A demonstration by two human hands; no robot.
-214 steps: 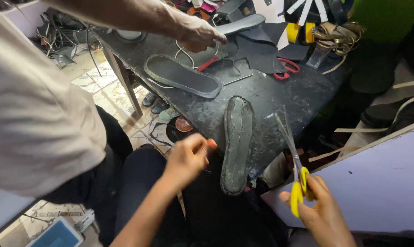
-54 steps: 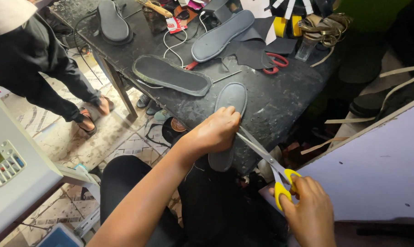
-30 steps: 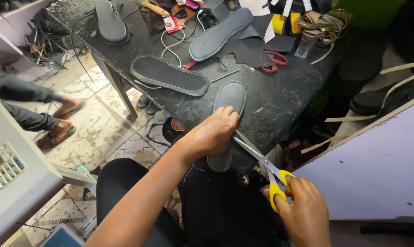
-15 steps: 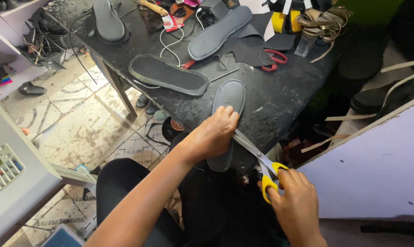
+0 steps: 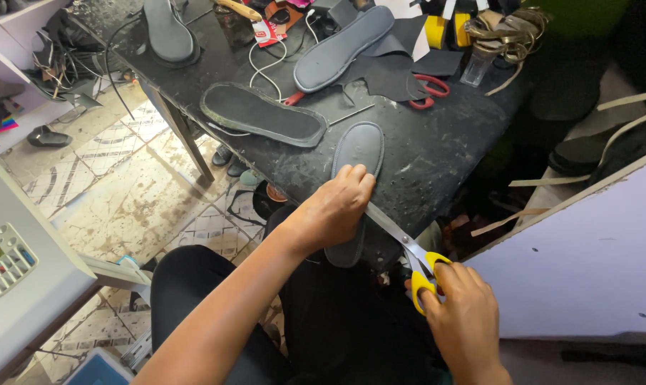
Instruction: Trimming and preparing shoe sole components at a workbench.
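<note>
A dark grey shoe sole [image 5: 359, 147] lies over the near edge of the black worktable [image 5: 437, 157], its heel end hanging off. My left hand [image 5: 331, 211] presses down on its middle and grips it. My right hand [image 5: 462, 316] holds yellow-handled scissors [image 5: 416, 262], whose blades run up to the sole's right edge under my left hand's fingers. The blade tips are hidden by that hand.
On the table lie a long black sole [image 5: 262, 114], a grey sole [image 5: 343, 48], another sole [image 5: 167, 30] at the far left, red-handled scissors [image 5: 426, 87], black material scraps and white cords. A purple board [image 5: 587, 257] stands at right. Tiled floor at left.
The other person who stood at the left has walked out of view. My right hand with the scissors has shifted slightly along the sole's edge; my left hand stays on the sole.
</note>
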